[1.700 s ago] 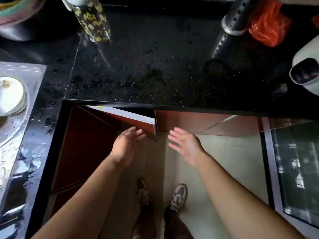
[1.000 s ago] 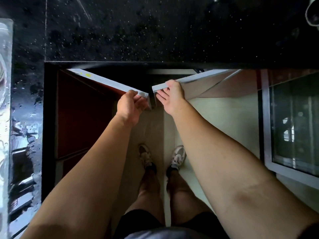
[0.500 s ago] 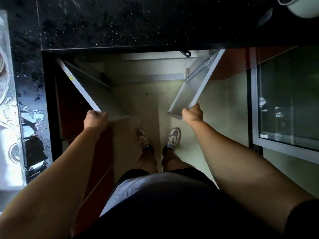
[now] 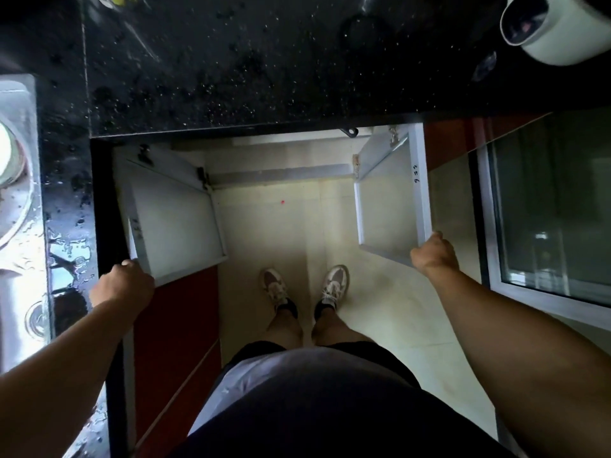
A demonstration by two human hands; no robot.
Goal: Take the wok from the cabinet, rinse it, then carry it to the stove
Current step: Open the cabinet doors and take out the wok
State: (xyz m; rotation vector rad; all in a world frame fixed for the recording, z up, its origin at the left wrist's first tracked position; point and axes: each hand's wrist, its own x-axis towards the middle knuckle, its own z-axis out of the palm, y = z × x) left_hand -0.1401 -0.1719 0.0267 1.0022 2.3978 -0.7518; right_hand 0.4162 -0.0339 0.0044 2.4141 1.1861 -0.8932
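I look straight down at a base cabinet under a black speckled countertop (image 4: 231,77). Both of its doors stand swung wide, their pale inner faces up. My left hand (image 4: 124,285) grips the outer corner of the left cabinet door (image 4: 175,223). My right hand (image 4: 434,252) grips the outer corner of the right cabinet door (image 4: 390,206). The cabinet's inside is hidden under the countertop edge, and no wok is in view.
A wet steel sink (image 4: 20,206) lies at the left. A white appliance (image 4: 558,28) sits on the counter at the top right. A glass-fronted unit (image 4: 555,209) stands at the right. My shoes (image 4: 304,285) rest on pale floor tiles between the doors.
Both hands took hold of the two door edges at the middle and swung them apart. The doors went from nearly closed to wide apart, and I stepped back.
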